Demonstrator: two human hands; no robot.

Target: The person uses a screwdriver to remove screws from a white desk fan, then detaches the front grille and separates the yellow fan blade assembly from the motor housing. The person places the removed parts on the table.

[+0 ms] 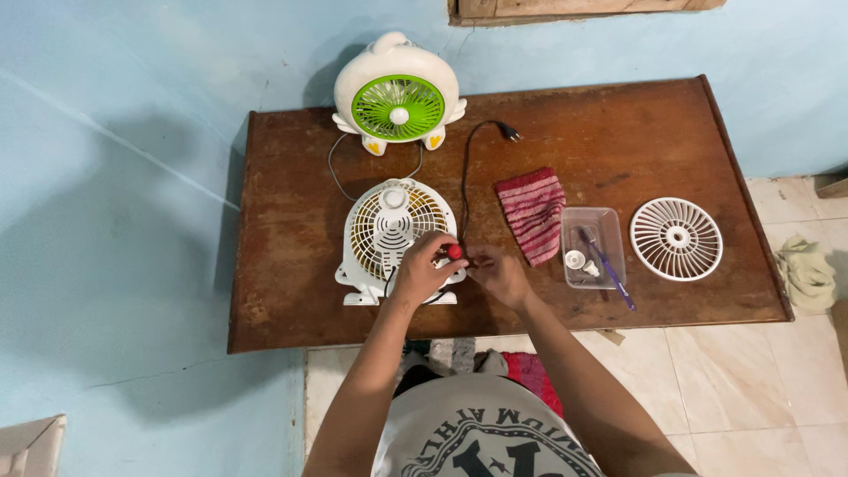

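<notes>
While both hands meet at the lower right edge of the open fan (389, 231), the left hand (421, 269) has its fingers curled together around a small red-handled tool (454, 252), pressed against the fan's body. The right hand (498, 274) sits just beside it, fingers pinched together near the tool's tip; what they pinch is too small to tell. The open fan lies flat on its back on the brown table (291, 291), its front grille off, the yellow inner guard and white blade showing.

One container is on the table: a clear plastic tub (572, 223), to the right of the hands. In it lie a purple-handled brush (608, 265), whose handle sticks out over the tub's near rim, and two small white parts (575, 260).

There are two fans. The second fan (398, 94), white with a green grille, stands upright at the table's far edge, against the blue wall (132, 132). One loose white grille (677, 238) lies flat near the table's right end, well apart from the hands. One red striped cloth (532, 215) lies between the open fan and the tub. One black cord (465, 177) runs from the open fan up to a plug (510, 133) on the table. A pale rag (806, 272) lies on the tiled floor at the right.
</notes>
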